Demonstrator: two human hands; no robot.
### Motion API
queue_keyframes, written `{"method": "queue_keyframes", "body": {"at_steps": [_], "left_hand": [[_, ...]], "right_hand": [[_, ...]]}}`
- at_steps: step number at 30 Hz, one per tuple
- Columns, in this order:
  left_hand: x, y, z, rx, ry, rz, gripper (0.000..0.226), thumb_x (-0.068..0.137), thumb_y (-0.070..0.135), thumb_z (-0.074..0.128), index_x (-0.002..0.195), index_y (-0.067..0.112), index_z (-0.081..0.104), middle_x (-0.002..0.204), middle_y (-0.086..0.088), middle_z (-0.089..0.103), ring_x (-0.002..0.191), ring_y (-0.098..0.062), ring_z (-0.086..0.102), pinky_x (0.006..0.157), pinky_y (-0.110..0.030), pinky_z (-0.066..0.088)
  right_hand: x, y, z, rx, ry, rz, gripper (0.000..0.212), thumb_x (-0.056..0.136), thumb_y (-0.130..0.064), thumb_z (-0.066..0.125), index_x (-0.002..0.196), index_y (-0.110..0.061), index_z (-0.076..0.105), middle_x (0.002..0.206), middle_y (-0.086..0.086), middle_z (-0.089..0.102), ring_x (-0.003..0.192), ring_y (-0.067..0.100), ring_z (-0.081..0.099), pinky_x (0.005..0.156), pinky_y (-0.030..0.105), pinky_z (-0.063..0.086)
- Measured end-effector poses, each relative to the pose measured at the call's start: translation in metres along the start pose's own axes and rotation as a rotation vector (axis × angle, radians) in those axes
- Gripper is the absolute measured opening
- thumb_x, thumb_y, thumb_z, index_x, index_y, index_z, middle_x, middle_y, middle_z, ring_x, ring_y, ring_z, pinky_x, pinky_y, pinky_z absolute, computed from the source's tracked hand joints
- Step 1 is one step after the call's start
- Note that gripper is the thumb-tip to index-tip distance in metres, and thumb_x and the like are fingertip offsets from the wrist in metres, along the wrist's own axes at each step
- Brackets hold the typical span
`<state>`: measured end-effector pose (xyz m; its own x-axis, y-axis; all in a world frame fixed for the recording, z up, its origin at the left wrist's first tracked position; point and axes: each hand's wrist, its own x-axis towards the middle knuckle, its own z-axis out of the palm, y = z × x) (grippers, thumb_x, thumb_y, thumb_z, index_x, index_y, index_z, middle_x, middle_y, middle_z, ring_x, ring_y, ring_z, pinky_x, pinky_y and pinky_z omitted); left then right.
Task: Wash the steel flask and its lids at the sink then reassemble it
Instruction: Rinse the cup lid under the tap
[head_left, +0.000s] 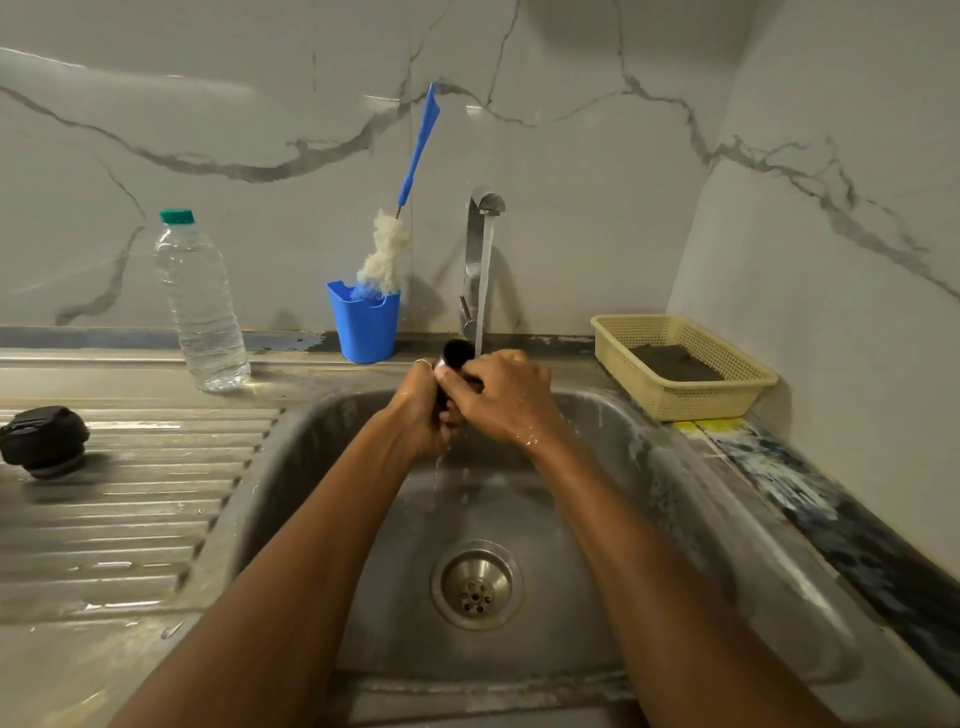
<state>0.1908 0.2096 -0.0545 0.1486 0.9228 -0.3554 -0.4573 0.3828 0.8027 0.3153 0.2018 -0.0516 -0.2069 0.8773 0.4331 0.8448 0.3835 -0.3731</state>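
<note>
I have both hands clamped on the steel flask (456, 353) at centre frame, over the sink (649, 467). The left hand (423, 410) grips its body from the left and the right hand (506, 397) curls over it from the right, so only the dark open mouth shows. Its long axis runs from that mouth, tipped up and away toward the tap (480, 228), down between my palms; the stream falls just right of the mouth, so I judge a slight shift right would fill it. The black lid (44, 441) lies well apart on the ribbed worktop (135, 519) at the left edge, nearer my left hand.
</note>
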Motion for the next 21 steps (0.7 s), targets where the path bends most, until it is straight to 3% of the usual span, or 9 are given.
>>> {"method": "queue_keyframes", "body": {"at_steps": [1,3,5,8,10,13,15,17,21], "left_hand": [[0.0,0.001,0.001,-0.001,0.0,-0.007,0.041,0.106,0.035,0.033,0.088,0.009,0.059,0.062,-0.001,0.054,0.05,-0.007,0.04,0.038,-0.015,0.033],[-0.001,0.002,0.001,0.033,-0.004,-0.028,0.043,0.107,0.035,0.032,0.09,0.007,0.06,0.059,-0.002,0.055,0.048,-0.007,0.045,0.039,-0.015,0.039],[-0.002,0.001,0.001,0.112,-0.036,-0.029,0.047,0.108,0.042,0.034,0.096,0.006,0.063,0.062,-0.004,0.061,0.053,-0.008,0.054,0.047,-0.017,0.048],[-0.004,-0.005,0.004,0.364,-0.109,0.096,0.052,0.104,0.055,0.039,0.115,0.011,0.065,0.085,-0.008,0.065,0.072,-0.014,0.057,0.06,-0.024,0.049],[-0.002,-0.008,0.006,0.521,-0.173,0.196,0.039,0.105,0.052,0.041,0.128,0.026,0.06,0.101,-0.01,0.063,0.084,-0.018,0.055,0.063,-0.025,0.048],[0.003,-0.01,0.0,0.493,-0.224,0.219,0.035,0.106,0.05,0.042,0.13,0.032,0.059,0.106,-0.013,0.064,0.08,-0.017,0.054,0.062,-0.025,0.049],[0.004,-0.007,-0.002,0.35,-0.152,0.143,0.049,0.106,0.054,0.038,0.125,0.015,0.062,0.086,-0.009,0.067,0.065,-0.011,0.053,0.056,-0.023,0.048],[0.006,-0.004,-0.003,0.172,-0.068,0.047,0.056,0.107,0.052,0.033,0.111,0.005,0.063,0.068,-0.006,0.063,0.056,-0.008,0.049,0.047,-0.021,0.045],[0.002,-0.001,-0.006,0.086,-0.044,-0.007,0.042,0.106,0.029,0.026,0.089,0.009,0.059,0.06,0.0,0.047,0.047,-0.006,0.04,0.038,-0.016,0.034]], "right_hand": [[0.0,0.0,0.001,0.042,-0.041,-0.016,0.037,0.098,-0.057,0.048,0.08,-0.028,0.063,0.094,-0.007,0.068,0.102,0.009,0.053,0.096,0.04,0.04],[-0.002,0.002,-0.003,0.243,-0.146,0.036,0.03,0.099,-0.047,0.056,0.082,-0.025,0.068,0.08,-0.009,0.068,0.078,0.003,0.064,0.078,0.032,0.051],[-0.002,0.003,-0.008,0.327,-0.115,0.127,0.03,0.101,-0.039,0.057,0.077,-0.025,0.069,0.068,-0.011,0.065,0.06,-0.001,0.06,0.06,0.023,0.043],[0.002,0.001,-0.008,0.397,-0.013,0.336,0.039,0.103,-0.043,0.052,0.084,-0.014,0.073,0.075,0.0,0.069,0.069,0.014,0.064,0.059,0.029,0.044],[0.005,0.0,-0.011,0.562,-0.02,0.521,0.037,0.102,-0.041,0.052,0.098,-0.012,0.073,0.087,0.005,0.072,0.078,0.019,0.066,0.066,0.032,0.053],[0.005,0.0,-0.017,0.823,-0.131,0.613,0.034,0.105,-0.04,0.049,0.112,-0.015,0.071,0.096,0.006,0.073,0.086,0.021,0.069,0.067,0.032,0.053],[0.004,-0.001,-0.017,0.915,-0.164,0.534,0.041,0.103,-0.05,0.047,0.106,-0.017,0.072,0.098,0.007,0.075,0.092,0.024,0.07,0.08,0.038,0.055],[0.003,-0.003,-0.015,0.806,-0.188,0.356,0.047,0.099,-0.056,0.051,0.099,-0.015,0.075,0.096,0.005,0.076,0.092,0.02,0.071,0.087,0.037,0.055],[0.001,-0.003,-0.011,0.419,-0.176,0.082,0.026,0.094,-0.038,0.069,0.079,-0.018,0.072,0.084,-0.001,0.072,0.075,0.009,0.068,0.073,0.028,0.051]]}}
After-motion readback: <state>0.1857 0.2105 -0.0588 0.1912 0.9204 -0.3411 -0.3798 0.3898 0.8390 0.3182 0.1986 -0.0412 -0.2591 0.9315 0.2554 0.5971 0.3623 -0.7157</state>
